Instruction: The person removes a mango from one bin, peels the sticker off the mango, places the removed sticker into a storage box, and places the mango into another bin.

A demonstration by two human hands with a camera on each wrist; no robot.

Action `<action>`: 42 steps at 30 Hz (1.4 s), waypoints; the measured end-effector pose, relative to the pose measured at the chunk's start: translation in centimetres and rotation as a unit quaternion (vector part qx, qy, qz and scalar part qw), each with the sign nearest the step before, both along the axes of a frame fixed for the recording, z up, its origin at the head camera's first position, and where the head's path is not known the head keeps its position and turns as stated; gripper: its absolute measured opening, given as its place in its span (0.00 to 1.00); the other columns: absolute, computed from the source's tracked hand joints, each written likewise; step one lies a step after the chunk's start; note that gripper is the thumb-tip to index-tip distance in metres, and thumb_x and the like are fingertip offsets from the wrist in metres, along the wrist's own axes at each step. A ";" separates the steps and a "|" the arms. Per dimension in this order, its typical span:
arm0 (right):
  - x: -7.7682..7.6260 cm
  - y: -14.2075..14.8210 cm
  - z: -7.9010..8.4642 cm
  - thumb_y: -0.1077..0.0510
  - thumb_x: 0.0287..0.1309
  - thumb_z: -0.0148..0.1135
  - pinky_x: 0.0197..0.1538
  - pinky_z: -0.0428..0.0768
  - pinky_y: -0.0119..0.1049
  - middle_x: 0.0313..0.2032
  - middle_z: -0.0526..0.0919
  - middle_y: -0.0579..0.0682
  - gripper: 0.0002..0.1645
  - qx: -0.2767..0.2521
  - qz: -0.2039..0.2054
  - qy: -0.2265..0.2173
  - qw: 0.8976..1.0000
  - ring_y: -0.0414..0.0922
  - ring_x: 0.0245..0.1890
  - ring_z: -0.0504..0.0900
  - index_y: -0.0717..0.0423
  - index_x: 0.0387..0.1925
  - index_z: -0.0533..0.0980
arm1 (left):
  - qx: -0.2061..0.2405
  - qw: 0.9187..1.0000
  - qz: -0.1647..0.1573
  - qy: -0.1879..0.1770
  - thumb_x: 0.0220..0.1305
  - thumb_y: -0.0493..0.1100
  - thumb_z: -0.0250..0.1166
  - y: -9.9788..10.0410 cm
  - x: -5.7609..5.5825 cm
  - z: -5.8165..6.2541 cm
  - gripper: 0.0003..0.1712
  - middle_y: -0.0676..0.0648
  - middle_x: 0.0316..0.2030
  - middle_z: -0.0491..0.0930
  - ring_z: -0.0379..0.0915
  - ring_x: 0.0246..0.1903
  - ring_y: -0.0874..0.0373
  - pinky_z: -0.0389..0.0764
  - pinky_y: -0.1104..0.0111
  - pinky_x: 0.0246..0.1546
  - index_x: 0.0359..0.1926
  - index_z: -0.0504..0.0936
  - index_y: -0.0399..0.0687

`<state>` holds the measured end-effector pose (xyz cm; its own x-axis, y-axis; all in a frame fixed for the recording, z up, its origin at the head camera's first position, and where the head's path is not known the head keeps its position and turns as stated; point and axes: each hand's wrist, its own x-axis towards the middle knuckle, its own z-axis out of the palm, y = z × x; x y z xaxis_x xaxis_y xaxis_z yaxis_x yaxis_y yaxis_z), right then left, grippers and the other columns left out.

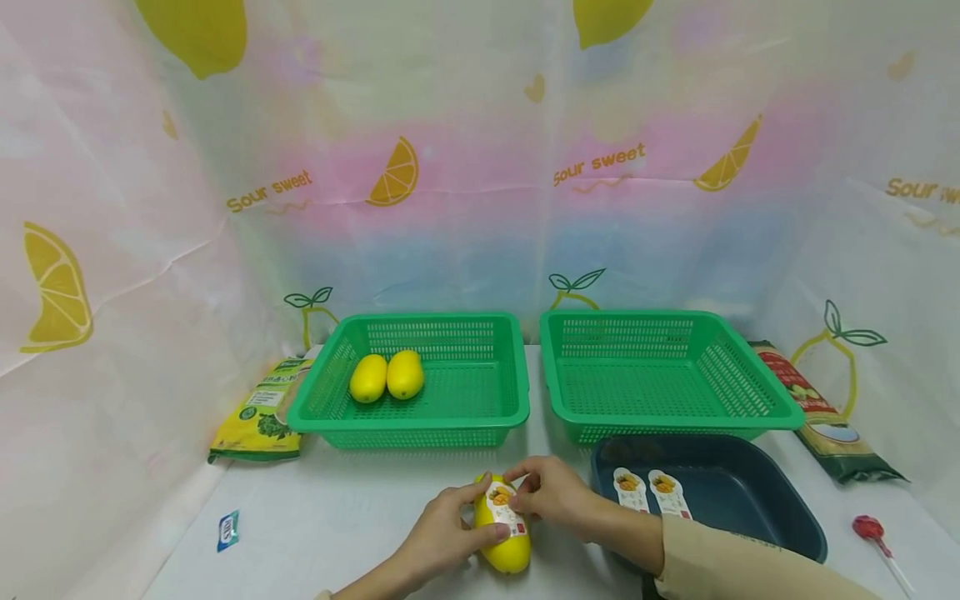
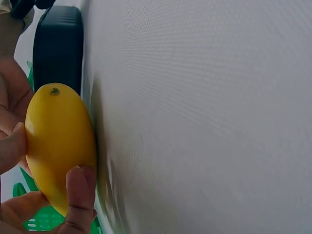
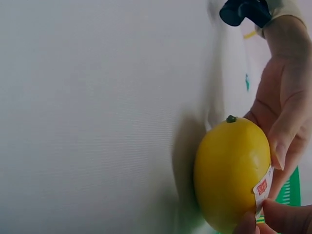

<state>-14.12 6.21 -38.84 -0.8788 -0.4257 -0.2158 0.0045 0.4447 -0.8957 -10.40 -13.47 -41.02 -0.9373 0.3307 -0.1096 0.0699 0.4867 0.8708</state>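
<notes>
My left hand (image 1: 450, 521) holds a yellow mango (image 1: 504, 557) low over the white table, with thumb and fingers spread along its sides. On the upper face of the mango lies a white label (image 1: 501, 504) printted with orange fruit and a red mark. My right hand (image 1: 558, 496) pinches at the edge of this label, its thumb and forefinger bent against the fruit. Seen in the right wrist view, the label (image 3: 262, 187) curves along the mango's side. A green stem end shows on the mango (image 2: 58, 131) in the left wrist view, where the label is hidden.
Two yellow mangoes (image 1: 387, 377) lie in the left green basket (image 1: 457, 421). To its right stands another green basket (image 1: 660, 421). A dark blue tray (image 1: 750, 492) with two labels (image 1: 651, 492) sits beneath my right forearm. Packets (image 1: 262, 408), a small sachet (image 1: 228, 531) and a lollipop (image 1: 870, 527) lie around.
</notes>
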 end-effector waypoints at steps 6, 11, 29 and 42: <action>0.0 -0.1 0.4 0.69 0.56 0.65 0.35 0.82 0.38 0.31 0.79 0.55 0.20 -0.019 -0.030 -0.051 0.998 0.43 0.29 0.76 0.67 0.52 0.77 | 0.000 1.000 0.001 0.001 0.58 0.53 0.72 0.1 0.0 0.0 0.45 0.29 0.58 0.74 0.72 0.19 0.61 0.76 0.71 0.20 0.70 0.66 0.36; -0.1 -0.3 0.2 0.69 0.57 0.65 0.35 0.83 0.38 0.31 0.79 0.54 0.19 -0.021 -0.043 -0.061 0.997 0.43 0.28 0.77 0.67 0.51 0.77 | 0.006 1.000 0.001 0.002 0.58 0.53 0.72 0.1 0.0 0.0 0.45 0.29 0.59 0.75 0.71 0.16 0.61 0.76 0.71 0.18 0.69 0.66 0.35; 0.1 -0.3 0.1 0.69 0.58 0.64 0.30 0.79 0.32 0.27 0.77 0.51 0.18 -0.036 -0.047 -0.081 0.995 0.41 0.22 0.74 0.66 0.51 0.75 | 0.007 1.000 0.016 -0.010 0.57 0.54 0.73 0.2 0.1 -0.2 0.45 0.27 0.62 0.70 0.70 0.21 0.59 0.78 0.69 0.19 0.70 0.67 0.40; 0.3 -0.6 -0.2 0.71 0.57 0.62 0.31 0.80 0.36 0.28 0.76 0.51 0.14 -0.053 -0.071 -0.049 0.995 0.43 0.27 0.76 0.66 0.45 0.74 | 0.012 1.000 0.015 -0.015 0.57 0.53 0.73 0.2 0.1 0.0 0.45 0.31 0.64 0.70 0.74 0.30 0.57 0.77 0.70 0.24 0.70 0.66 0.39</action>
<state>-13.78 5.58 -39.05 -0.9088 -0.3228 -0.2644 0.1510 0.3365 -0.9295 -10.31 -13.25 -40.99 -0.9433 0.3051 -0.1305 0.0292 0.4679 0.8833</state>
